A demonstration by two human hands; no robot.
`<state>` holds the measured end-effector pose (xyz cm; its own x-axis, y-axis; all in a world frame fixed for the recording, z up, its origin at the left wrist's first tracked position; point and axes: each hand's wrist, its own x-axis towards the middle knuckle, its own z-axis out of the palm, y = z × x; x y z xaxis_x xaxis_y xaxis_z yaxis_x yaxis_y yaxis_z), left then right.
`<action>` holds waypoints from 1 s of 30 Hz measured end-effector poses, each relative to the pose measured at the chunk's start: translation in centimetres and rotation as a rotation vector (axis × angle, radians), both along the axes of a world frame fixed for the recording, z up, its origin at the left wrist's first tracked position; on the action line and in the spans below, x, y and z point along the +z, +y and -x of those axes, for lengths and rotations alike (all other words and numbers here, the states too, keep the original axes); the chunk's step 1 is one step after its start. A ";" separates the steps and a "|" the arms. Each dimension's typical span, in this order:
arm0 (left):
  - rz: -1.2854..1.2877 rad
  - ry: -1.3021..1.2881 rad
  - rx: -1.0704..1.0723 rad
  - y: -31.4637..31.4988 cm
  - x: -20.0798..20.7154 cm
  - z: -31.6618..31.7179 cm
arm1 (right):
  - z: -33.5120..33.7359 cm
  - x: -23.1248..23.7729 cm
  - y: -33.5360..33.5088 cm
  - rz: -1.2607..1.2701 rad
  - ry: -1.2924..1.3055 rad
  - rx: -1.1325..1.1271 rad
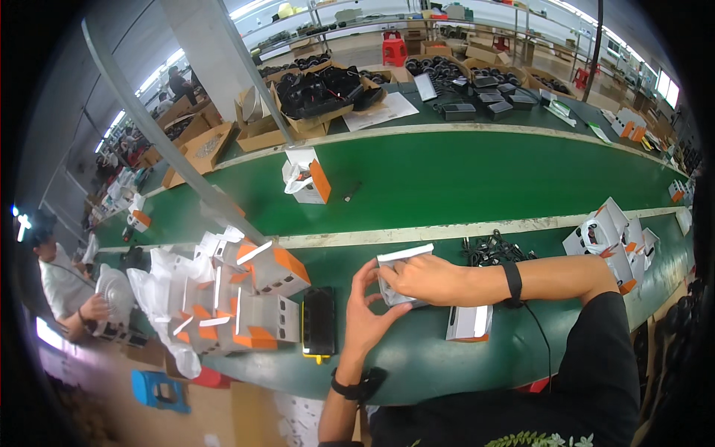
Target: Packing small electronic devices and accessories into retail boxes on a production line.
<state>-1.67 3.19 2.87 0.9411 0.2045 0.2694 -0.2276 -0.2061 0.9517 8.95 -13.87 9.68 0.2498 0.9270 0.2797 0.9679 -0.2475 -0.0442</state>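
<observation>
A small white box [404, 252] stands upright at the bench's middle. My left hand [365, 298] grips it from the left, thumb along the near side and fingers round the far left edge. Over its open top lies my right hand [417, 279], fingers bent down into the box, so the fingertips and anything in them are hidden. Below my right wrist sits another white box with an orange edge [469, 322]. A heap of black cables [495, 248] lies beyond that forearm. Left of my left hand rests a black, phone-like device with yellow edging [319, 322].
Several open white-and-orange boxes [253, 298] crowd the bench at left; more boxes [607, 238] stand at right. A lone box [307, 179] sits on the green conveyor belt [447, 179]. A metal post [160, 138] rises at left, near a co-worker [63, 279].
</observation>
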 end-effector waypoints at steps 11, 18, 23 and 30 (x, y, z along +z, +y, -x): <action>0.071 0.259 -0.133 1.1 0.4 -3.4 | -1.0 5.5 -7.3 0.048 0.284 -0.075; -0.294 -0.261 -0.331 2.0 -0.2 -4.0 | -2.6 3.7 -8.9 0.206 0.581 0.080; -0.432 -0.308 -0.222 1.0 0.3 -2.1 | -3.5 6.0 -8.2 0.439 0.584 -0.146; -0.582 -0.373 -0.068 -0.5 -0.1 -2.5 | -4.8 3.0 -6.3 0.058 0.364 0.147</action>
<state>0.78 2.68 2.80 0.7701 -0.1272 0.6252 -0.5482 -0.6331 0.5465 13.73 -20.16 12.67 0.1865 0.9719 0.1438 0.9168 -0.1196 -0.3811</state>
